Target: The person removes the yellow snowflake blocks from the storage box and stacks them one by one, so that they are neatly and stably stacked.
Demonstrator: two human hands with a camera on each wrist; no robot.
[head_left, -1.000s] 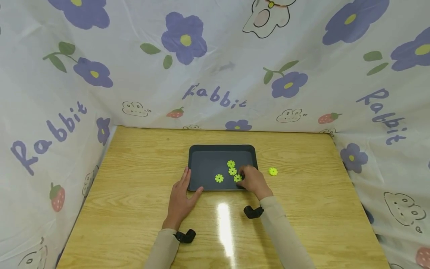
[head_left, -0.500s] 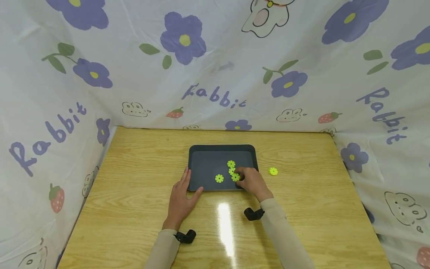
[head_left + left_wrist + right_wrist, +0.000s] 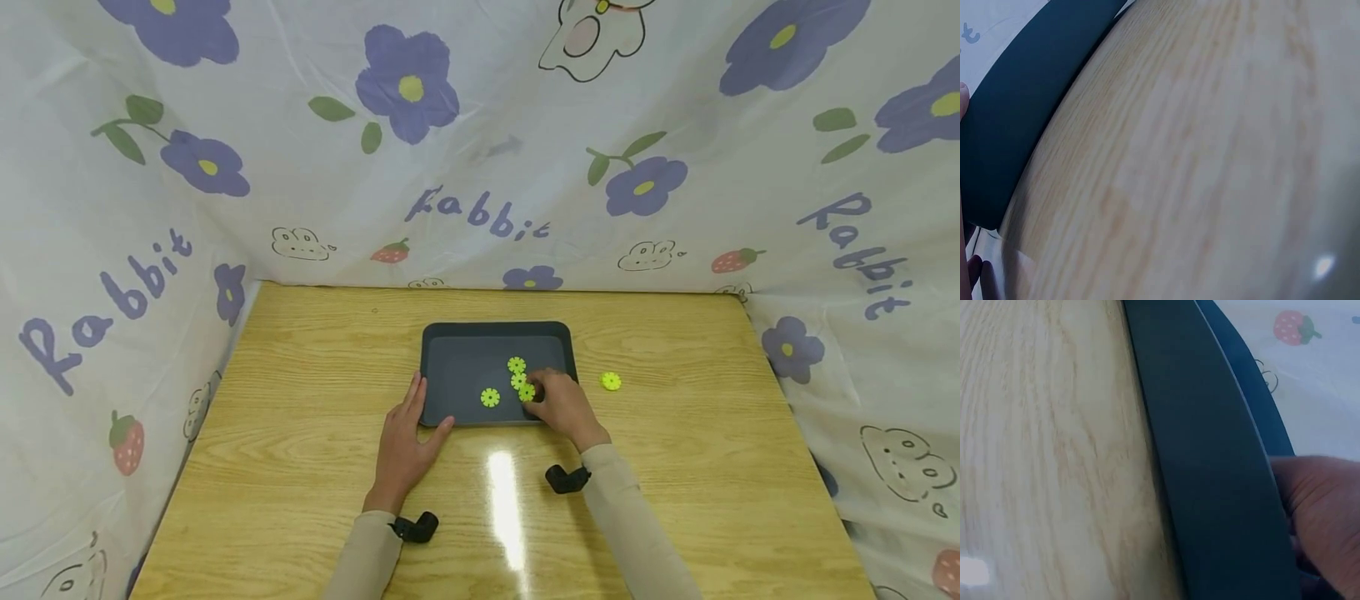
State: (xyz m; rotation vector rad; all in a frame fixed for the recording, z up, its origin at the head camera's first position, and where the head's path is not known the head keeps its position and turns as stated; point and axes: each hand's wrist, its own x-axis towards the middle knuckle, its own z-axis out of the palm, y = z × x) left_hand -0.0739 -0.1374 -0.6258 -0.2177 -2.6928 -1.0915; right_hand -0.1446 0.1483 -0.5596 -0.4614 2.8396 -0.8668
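A dark grey tray (image 3: pixel 457 367) lies on the wooden table. My left hand (image 3: pixel 403 446) rests against its front left corner, thumb spread and fingers fairly straight. Over the tray's right side, my right hand (image 3: pixel 566 407) pinches a yellow-green notched interlocking disc (image 3: pixel 527 392) between thumb and fingers. That disc sits right against a second disc (image 3: pixel 518 381), above which comes a third disc (image 3: pixel 516 365); together they form a chain. Apart from these, a single disc (image 3: pixel 490 397) lies to the left. In the right wrist view, the tray wall (image 3: pixel 1204 437) hides the discs.
One more yellow-green disc (image 3: pixel 611 381) lies on the table (image 3: pixel 675 467), right of the tray. A white cloth (image 3: pixel 480 150) printed with flowers and rabbits hangs behind the table and along both sides. Black wrist cameras (image 3: pixel 567 479) sit on both cuffs.
My right hand has shifted the pinched disc slightly left and up, from near the tray's front right to against the chain's lower disc. My left hand stays at the corner.
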